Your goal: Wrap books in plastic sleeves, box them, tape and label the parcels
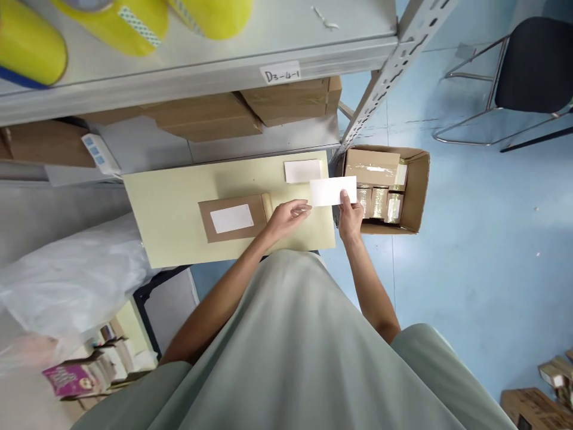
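Observation:
My right hand pinches a blank white paper slip, thumb on top, above the table's right end. My left hand is just left of the slip, its fingers loosely bent and apart with nothing visible in them; whether the fingertips touch the slip's edge I cannot tell. Under my left wrist's side lies a flat brown cardboard box with a white label on top. A stack of similar white slips rests on the table behind the hands.
The pale yellow table stands below a metal shelf holding yellow tape rolls. An open carton with several taped small boxes sits right of the table. A black chair is at far right, plastic sheeting at left.

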The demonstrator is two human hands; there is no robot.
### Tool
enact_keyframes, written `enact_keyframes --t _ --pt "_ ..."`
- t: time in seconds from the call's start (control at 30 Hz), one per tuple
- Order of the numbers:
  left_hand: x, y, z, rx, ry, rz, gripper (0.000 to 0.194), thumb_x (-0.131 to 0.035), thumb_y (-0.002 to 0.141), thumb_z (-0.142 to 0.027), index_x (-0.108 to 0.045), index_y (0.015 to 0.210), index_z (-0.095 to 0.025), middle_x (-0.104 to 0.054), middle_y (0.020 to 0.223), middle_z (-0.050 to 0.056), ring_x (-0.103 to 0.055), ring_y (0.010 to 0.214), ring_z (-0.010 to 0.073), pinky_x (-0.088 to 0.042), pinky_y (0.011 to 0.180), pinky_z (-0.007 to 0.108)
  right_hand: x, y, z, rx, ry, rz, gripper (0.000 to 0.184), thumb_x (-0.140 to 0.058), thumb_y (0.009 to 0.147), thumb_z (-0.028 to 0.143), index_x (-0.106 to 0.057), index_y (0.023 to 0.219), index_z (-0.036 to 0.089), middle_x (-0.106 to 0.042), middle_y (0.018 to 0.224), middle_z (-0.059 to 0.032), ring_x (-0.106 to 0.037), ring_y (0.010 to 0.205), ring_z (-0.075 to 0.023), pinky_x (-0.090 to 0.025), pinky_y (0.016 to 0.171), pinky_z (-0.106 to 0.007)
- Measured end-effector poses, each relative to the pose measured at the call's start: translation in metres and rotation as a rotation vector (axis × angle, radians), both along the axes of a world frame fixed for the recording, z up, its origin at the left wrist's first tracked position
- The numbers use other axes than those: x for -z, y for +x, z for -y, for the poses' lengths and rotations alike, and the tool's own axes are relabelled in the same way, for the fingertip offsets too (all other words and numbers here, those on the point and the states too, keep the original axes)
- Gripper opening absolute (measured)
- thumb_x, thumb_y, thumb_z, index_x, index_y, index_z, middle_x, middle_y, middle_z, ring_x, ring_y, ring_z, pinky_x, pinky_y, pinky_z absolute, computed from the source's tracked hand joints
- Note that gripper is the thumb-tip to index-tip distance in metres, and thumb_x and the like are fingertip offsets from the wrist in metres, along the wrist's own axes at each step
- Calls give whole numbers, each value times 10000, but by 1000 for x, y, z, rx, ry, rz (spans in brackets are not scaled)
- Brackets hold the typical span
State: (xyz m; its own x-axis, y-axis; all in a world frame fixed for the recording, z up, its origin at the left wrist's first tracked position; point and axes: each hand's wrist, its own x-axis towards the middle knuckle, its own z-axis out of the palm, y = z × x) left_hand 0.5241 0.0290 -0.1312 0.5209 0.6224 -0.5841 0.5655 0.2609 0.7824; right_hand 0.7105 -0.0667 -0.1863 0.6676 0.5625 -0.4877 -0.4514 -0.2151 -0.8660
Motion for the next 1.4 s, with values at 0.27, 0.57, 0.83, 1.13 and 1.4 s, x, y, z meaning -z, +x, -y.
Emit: enact_keyframes --t 0.27,0.57,0.83,1.13,1.4 --pt "-72 -56 20 -268 -18 124 500 -840 906 -704 -859 966 -208 -884 1035 139 -829 994 291 -683 925 430 -71 -40 -18 -180 72 -77 590 -905 846 742 -808 1069 205 -883 1151 -103 -808 1281 -326 -701 1017 -427" --pt "-95 -114 29 -384 -8 233 528 -928 835 -640 -845 1111 -198 -881 1109 137 -821 1031 285 -655 907 402 -112 -91 -23 -276 146 -6 570 -893 844 759 -826 1050 232 -886 1096 -79 -818 1213 -299 -682 1033 -431" --pt "-93 -171 13 -372 51 287 439 -908 824 -624 -792 893 -207 -851 907 84 -811 921 257 -630 893 379 -133 -157 -29 -304 138 126 578 -855 899 751 -831 1122 218 -870 1128 -81 -802 1151 -276 -660 979 -400" --pt "-107 -276 -5 -462 -40 393 578 -943 821 -681 -855 1132 -202 -876 1172 141 -810 1152 317 -617 1068 443 -148 -251 -35 -448 251 1170 306 -677 1137 530 -779 1000 277 -825 990 -38 -802 976 -235 -598 1079 -478" --pt "-128 -347 -6 -452 -181 623 451 -822 868 -654 -834 864 -203 -841 902 81 -803 981 337 -614 918 442 -145 -310 -44 -599 581 1746 209 -639 1123 159 -779 1074 306 -826 1141 -8 -783 1228 -207 -386 1285 -432"
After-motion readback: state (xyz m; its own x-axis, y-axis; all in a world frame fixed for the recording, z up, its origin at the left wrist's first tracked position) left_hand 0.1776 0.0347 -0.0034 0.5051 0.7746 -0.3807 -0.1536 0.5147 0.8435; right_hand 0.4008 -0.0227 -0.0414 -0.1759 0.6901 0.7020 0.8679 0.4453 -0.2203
